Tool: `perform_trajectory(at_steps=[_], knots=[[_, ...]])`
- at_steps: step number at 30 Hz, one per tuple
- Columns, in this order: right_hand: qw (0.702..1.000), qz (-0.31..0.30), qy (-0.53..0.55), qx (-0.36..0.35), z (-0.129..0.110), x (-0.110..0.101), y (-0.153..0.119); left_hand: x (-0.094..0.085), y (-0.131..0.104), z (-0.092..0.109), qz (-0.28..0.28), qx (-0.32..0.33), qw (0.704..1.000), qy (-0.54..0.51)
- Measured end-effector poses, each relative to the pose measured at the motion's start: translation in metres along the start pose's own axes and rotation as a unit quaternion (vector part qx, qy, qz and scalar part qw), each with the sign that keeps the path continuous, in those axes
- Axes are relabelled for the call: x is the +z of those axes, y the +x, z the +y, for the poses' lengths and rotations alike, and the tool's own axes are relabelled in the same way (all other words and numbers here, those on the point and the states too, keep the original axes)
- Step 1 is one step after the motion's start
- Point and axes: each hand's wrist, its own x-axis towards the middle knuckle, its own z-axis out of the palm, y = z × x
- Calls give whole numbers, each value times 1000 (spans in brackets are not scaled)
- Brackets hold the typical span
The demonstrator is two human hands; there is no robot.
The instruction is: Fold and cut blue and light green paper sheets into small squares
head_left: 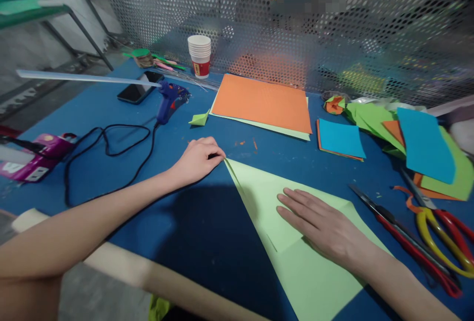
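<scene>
Pale green paper (314, 279), partly folded, lies on the desk (211, 222), stretching from its far-left corner toward the near right. The left hand (200, 160) pinches that corner; the right hand (318, 222), nearer the middle, presses flat on the folded flap, fingers extended.
</scene>
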Motion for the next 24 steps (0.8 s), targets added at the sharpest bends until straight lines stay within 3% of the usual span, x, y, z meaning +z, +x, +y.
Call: perform_trajectory(at_steps=[24], knots=[[999,-36,8,4,-13,-4,0,0,3,3,10,-17,1000,-19]])
